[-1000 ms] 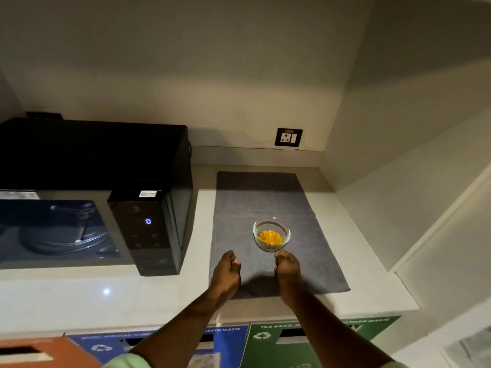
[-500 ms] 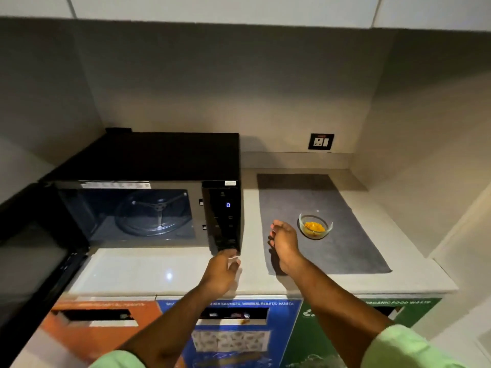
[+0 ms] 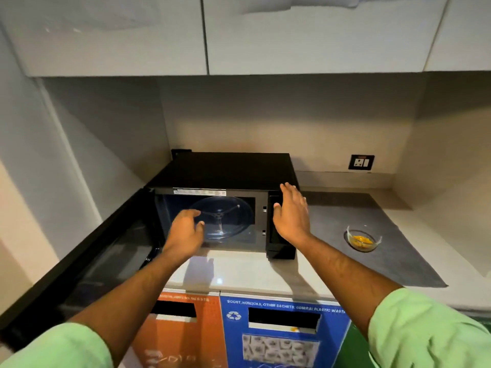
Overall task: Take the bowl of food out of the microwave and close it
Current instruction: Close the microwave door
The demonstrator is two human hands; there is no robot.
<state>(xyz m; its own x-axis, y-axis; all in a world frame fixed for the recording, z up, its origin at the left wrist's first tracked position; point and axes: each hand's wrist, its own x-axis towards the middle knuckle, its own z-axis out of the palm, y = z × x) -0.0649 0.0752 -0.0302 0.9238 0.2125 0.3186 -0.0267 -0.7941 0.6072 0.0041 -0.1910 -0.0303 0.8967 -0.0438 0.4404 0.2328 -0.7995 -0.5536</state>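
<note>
At the far left the microwave door (image 3: pixel 79 264) stands swung wide open, its dark panel running out past the front edge of the tabletop (image 3: pixel 239 274) and toward the lower left corner of the view. Just right of it the left hand (image 3: pixel 184 233) hangs in front of the open cavity of the microwave (image 3: pixel 228 171), fingers loosely spread and gripping nothing, with the glass turntable (image 3: pixel 225 219) visible behind it. The cavity itself holds only that turntable. Further right, the right hand (image 3: pixel 291 212) is raised flat and wide, palm toward the control panel (image 3: pixel 276 224) at the microwave's front right corner; whether it touches the panel cannot be told. Below the tabletop's front edge sit an orange bin front (image 3: pixel 183 330) and a blue bin front (image 3: pixel 284 333). Right of the microwave a grey mat (image 3: pixel 372 208) covers the tabletop, reaching close to the front edge. The bowl of food (image 3: pixel 363 238), clear glass with yellow food inside, stands on the mat, well apart from the microwave and both hands, with bare mat all around it. On the back wall above the mat is a wall socket (image 3: pixel 361 162).
</note>
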